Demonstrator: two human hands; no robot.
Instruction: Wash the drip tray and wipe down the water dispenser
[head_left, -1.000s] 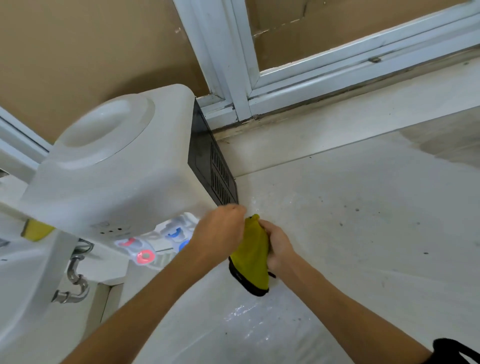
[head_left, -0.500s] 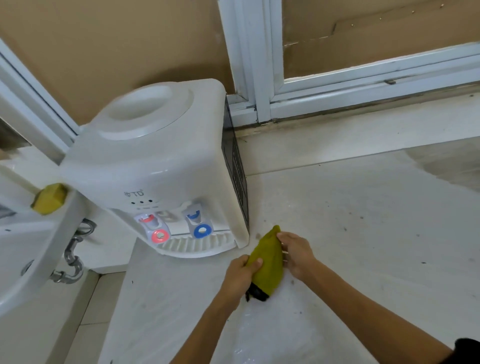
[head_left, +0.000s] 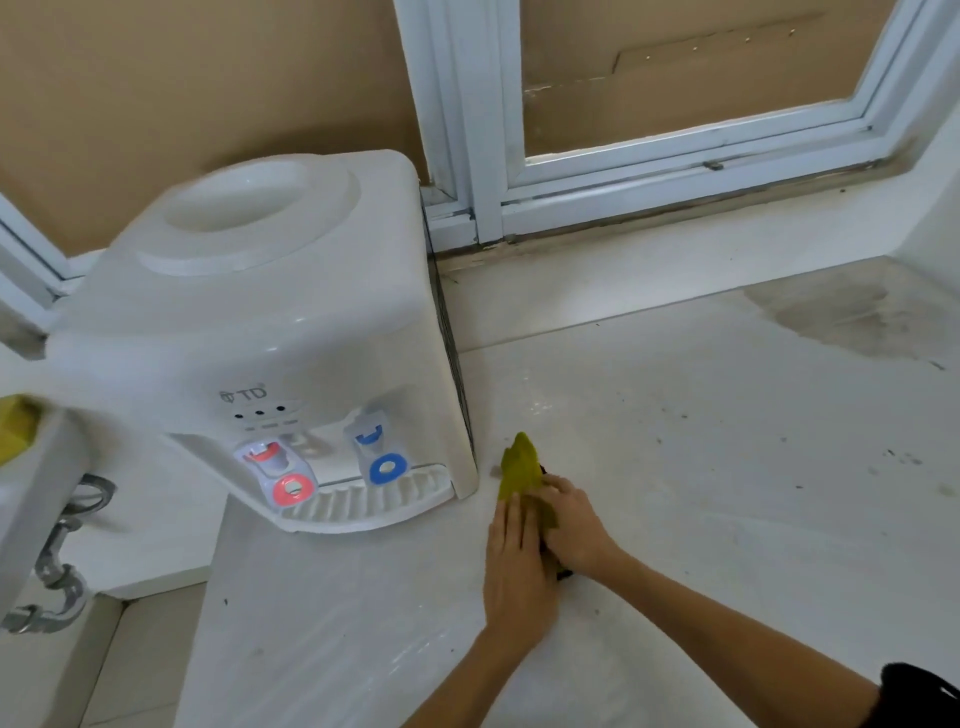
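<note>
A white tabletop water dispenser (head_left: 270, 322) stands on the white counter (head_left: 701, 467), with a red tap (head_left: 275, 467) and a blue tap (head_left: 376, 449) at its front. Its slotted white drip tray (head_left: 363, 504) sits in place under the taps. Just right of the dispenser's base lies a yellow-green cloth (head_left: 522, 470) on the counter. My left hand (head_left: 514, 566) lies flat against the cloth's left side, and my right hand (head_left: 574, 525) presses on it from the right. Both hands hold the cloth between them.
A white sink (head_left: 31, 499) with a chrome drain pipe (head_left: 57, 571) is at the far left, with a yellow sponge (head_left: 15, 426) on its rim. A white window frame (head_left: 467, 130) runs behind the counter. A dark damp stain (head_left: 841, 317) marks the back right.
My hands have come down with the cloth from beside the dispenser to the counter and now press it flat there. The view has shifted, so the dispenser's front and drip tray show.
</note>
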